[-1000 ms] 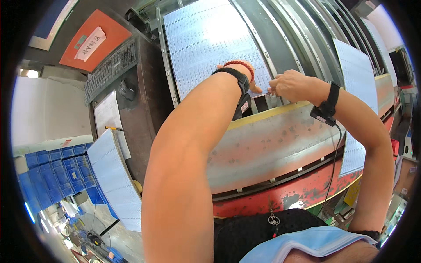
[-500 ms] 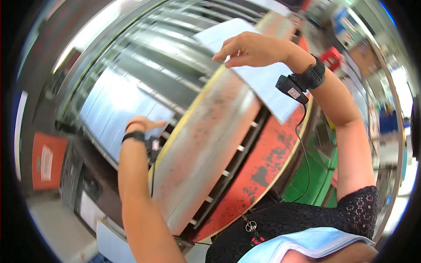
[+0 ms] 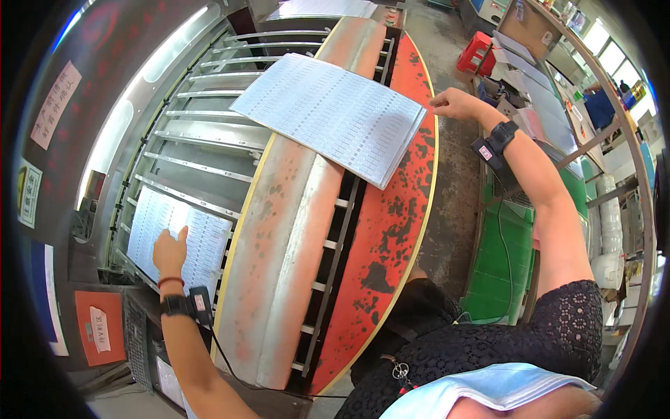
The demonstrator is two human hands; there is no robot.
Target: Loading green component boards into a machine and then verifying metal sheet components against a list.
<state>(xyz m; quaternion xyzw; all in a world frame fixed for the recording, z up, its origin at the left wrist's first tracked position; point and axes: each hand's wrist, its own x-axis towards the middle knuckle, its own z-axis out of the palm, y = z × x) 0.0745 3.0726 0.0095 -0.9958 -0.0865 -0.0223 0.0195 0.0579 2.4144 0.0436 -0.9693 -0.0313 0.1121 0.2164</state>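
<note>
My left hand is over a pale printed sheet on the slatted metal rack at the left; its thumb stands apart from the fingers, so it is open. A second stack of pale sheets, covered in rows of small dark marks, lies slantwise across the rack, a metal strip and a red panel. At the right corner of that stack is my right hand, fingers closed together. Whether the corner lies between those fingertips is too small to tell. Both wrists wear black bands with small boxes and cables.
Slatted rack fills the far left under a bright lamp. A worn metal strip and a scuffed red panel run beside it. On the right are a green surface, a red stool and a shelf frame.
My view has turned and steadied. The right hand has gone from above the slanted sheets to their right corner. My left hand is now farther onto the left sheet, away from the metal strip.
</note>
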